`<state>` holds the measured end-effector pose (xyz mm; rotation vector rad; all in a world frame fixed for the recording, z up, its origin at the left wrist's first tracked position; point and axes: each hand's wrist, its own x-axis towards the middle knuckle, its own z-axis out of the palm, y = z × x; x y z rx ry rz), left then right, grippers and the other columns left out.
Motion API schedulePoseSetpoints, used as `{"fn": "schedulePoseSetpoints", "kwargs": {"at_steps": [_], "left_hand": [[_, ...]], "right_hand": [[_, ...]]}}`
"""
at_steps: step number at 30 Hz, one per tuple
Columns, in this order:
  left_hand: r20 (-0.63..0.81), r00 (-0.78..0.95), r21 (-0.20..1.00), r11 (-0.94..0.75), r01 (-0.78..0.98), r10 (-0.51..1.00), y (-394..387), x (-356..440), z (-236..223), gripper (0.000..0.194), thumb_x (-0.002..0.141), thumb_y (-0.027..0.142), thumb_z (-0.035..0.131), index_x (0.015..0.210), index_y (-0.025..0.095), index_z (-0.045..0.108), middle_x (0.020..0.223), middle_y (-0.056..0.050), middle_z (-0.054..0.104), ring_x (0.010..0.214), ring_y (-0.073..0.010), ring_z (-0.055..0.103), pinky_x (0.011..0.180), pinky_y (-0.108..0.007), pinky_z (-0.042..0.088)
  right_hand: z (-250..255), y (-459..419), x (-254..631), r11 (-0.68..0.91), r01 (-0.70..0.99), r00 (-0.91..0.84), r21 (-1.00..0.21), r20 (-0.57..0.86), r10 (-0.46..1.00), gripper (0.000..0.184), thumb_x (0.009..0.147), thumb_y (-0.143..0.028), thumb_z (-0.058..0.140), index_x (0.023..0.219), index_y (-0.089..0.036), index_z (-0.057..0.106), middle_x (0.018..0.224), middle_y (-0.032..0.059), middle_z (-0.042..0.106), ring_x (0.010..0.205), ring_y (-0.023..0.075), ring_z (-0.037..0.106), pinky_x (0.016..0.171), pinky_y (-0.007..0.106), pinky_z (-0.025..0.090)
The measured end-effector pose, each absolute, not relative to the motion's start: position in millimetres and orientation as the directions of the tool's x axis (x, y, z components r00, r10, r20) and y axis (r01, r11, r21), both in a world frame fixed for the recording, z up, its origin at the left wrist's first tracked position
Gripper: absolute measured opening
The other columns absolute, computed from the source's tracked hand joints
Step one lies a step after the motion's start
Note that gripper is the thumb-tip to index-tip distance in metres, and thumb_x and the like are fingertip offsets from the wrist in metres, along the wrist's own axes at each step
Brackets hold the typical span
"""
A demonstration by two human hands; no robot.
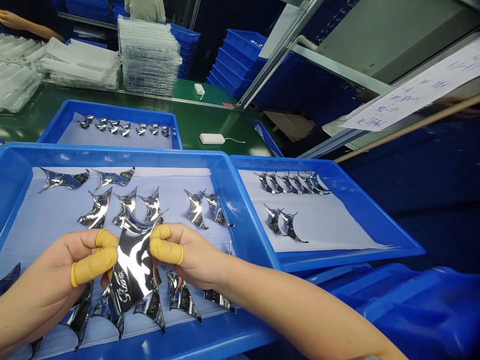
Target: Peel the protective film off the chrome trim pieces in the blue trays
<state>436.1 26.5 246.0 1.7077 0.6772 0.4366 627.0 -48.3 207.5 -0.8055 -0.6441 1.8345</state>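
A shiny chrome curved piece (135, 260) with script lettering near its lower corner is held up over the large blue tray (247, 220). My left hand (71, 265), with yellow finger cots on thumb and forefinger, pinches its left edge. On its right edge, my right hand (180, 250) grips with two fingers in yellow cots. Beneath and around my hands, several similar chrome pieces (98, 207) lie in rows on the tray's white liner. My hands and the held piece partly cover some of them.
To the right, a second blue tray (375, 215) holds more chrome pieces. Another blue tray (172, 132) with a row of pieces stands behind. Clear plastic trays (148, 60) are stacked at the back. A white device (212, 139) lies on the green table. A person's arm (30, 25) shows upper left.
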Motion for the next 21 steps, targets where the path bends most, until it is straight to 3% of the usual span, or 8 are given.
{"fn": "schedulePoseSetpoints", "kwargs": {"at_steps": [3, 5, 8, 11, 13, 15, 18, 21], "left_hand": [[-0.355, 0.721, 0.934, 0.201, 0.294, 0.596, 24.9, 436.6, 243.4, 0.024, 0.079, 0.041, 0.07, 0.065, 0.021, 0.067, 0.057, -0.002, 0.064, 0.05, -0.0144, 0.056, 0.049, -0.025, 0.052], [-0.436, 0.728, 0.9, 0.265, 0.346, 0.53, 25.6, 438.3, 243.4, 0.022, 0.075, 0.043, 0.072, 0.066, 0.023, 0.07, 0.059, -0.002, 0.067, 0.052, -0.0144, 0.058, 0.051, -0.025, 0.052], [-0.45, 0.714, 0.881, 0.138, 0.452, 0.537, 37.0, 440.8, 246.8, 0.024, 0.07, 0.05, 0.071, 0.075, 0.026, 0.074, 0.071, -0.004, 0.075, 0.066, -0.0203, 0.069, 0.064, -0.03, 0.056], [-0.397, 0.642, 0.774, -0.137, 0.619, 0.656, 63.0, 446.8, 252.5, 0.04, 0.065, 0.061, 0.062, 0.082, 0.027, 0.076, 0.087, -0.006, 0.079, 0.086, -0.0286, 0.073, 0.08, -0.04, 0.058], [-0.332, 0.647, 0.579, -0.393, 0.714, 0.686, 82.4, 458.3, 255.6, 0.046, 0.07, 0.062, 0.051, 0.087, 0.026, 0.075, 0.091, -0.005, 0.079, 0.085, -0.0296, 0.072, 0.076, -0.04, 0.057], [-0.305, 0.671, 0.357, -0.572, 0.739, 0.676, 96.8, 478.6, 256.3, 0.042, 0.078, 0.052, 0.047, 0.095, 0.025, 0.075, 0.088, -0.005, 0.078, 0.08, -0.0292, 0.071, 0.071, -0.04, 0.055], [-0.305, 0.682, 0.213, -0.65, 0.729, 0.665, 104.8, 519.9, 250.4, 0.031, 0.084, 0.039, 0.057, 0.105, 0.021, 0.072, 0.09, -0.007, 0.076, 0.092, -0.0312, 0.069, 0.08, -0.044, 0.053], [-0.351, 0.657, 0.117, -0.665, 0.737, 0.667, 104.5, 557.4, 236.7, 0.031, 0.091, 0.041, 0.062, 0.107, 0.015, 0.068, 0.104, -0.009, 0.071, 0.101, -0.0259, 0.066, 0.09, -0.048, 0.051]], "right_hand": [[210.0, -49.0, 627.6, -0.327, -0.556, -0.286, -0.764, -0.194, 0.938, 0.045, 0.064, -0.055, 0.086, 0.067, -0.017, 0.062, 0.057, -0.0074, 0.054, 0.05, 0.0067, 0.047, 0.056, 0.024, 0.041], [216.0, -49.1, 633.3, -0.28, -0.501, -0.261, -0.819, -0.165, 0.951, 0.04, 0.066, -0.051, 0.085, 0.069, -0.017, 0.063, 0.06, -0.006, 0.056, 0.055, 0.0079, 0.048, 0.061, 0.025, 0.043], [230.4, -45.9, 653.4, -0.166, -0.352, -0.139, -0.921, -0.124, 0.982, 0.027, 0.073, -0.039, 0.077, 0.07, -0.017, 0.061, 0.067, -0.0024, 0.06, 0.064, 0.011, 0.052, 0.067, 0.028, 0.044], [245.2, -36.0, 680.4, -0.131, -0.007, 0.103, -0.991, -0.131, 0.986, 0.018, 0.078, -0.029, 0.064, 0.067, -0.018, 0.056, 0.064, -0.0021, 0.057, 0.061, 0.0114, 0.051, 0.062, 0.026, 0.042], [250.4, -26.4, 693.9, -0.26, 0.321, 0.262, -0.911, -0.179, 0.948, 0.018, 0.081, -0.026, 0.058, 0.066, -0.019, 0.053, 0.062, -0.0029, 0.054, 0.058, 0.011, 0.048, 0.057, 0.024, 0.039], [250.2, -16.4, 699.5, -0.385, 0.528, 0.355, -0.757, -0.215, 0.91, 0.019, 0.082, -0.022, 0.055, 0.064, -0.019, 0.051, 0.061, -0.0026, 0.054, 0.057, 0.0117, 0.049, 0.054, 0.023, 0.037], [242.5, -5.1, 696.6, -0.452, 0.648, 0.397, -0.613, -0.234, 0.887, 0.018, 0.078, -0.017, 0.058, 0.06, -0.019, 0.053, 0.062, 0.001, 0.058, 0.063, 0.0161, 0.055, 0.055, 0.025, 0.035], [234.3, -1.5, 692.1, -0.486, 0.721, 0.422, -0.493, -0.243, 0.873, 0.016, 0.077, -0.018, 0.06, 0.062, -0.018, 0.057, 0.067, 0.0052, 0.065, 0.071, 0.0211, 0.061, 0.056, 0.027, 0.035]]}}
